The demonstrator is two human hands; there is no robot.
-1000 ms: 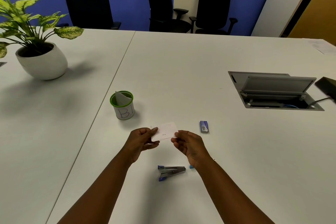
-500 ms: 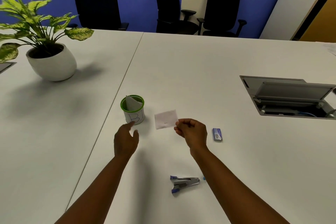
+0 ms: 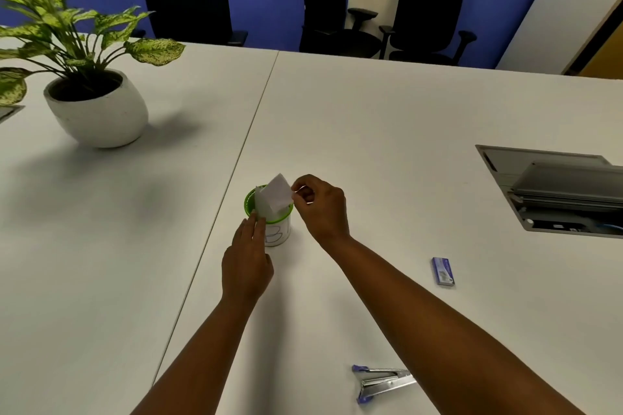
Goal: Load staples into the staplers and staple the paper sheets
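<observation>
A small white cup with a green rim [image 3: 279, 232] stands on the white table [image 3: 387, 131]. My left hand [image 3: 247, 258] rests against the cup's near left side, fingers on its wall. My right hand [image 3: 320, 207] pinches the edge of a small white paper sheet [image 3: 274, 197] that tilts down into the cup's mouth, beside another paper standing inside. A metal stapler with blue ends [image 3: 382, 382] lies on its side near the front edge, by my right forearm. A small blue staple box [image 3: 443, 271] lies flat to the right.
A potted plant in a white pot [image 3: 96, 111] stands at the far left. An open grey cable hatch [image 3: 556, 192] is set into the table at the right. Three black office chairs [image 3: 337, 3] line the far edge against a blue wall.
My right hand carried the paper sheet left and forward from above the table into the cup's mouth. My left hand let go of the sheet and moved onto the cup's side.
</observation>
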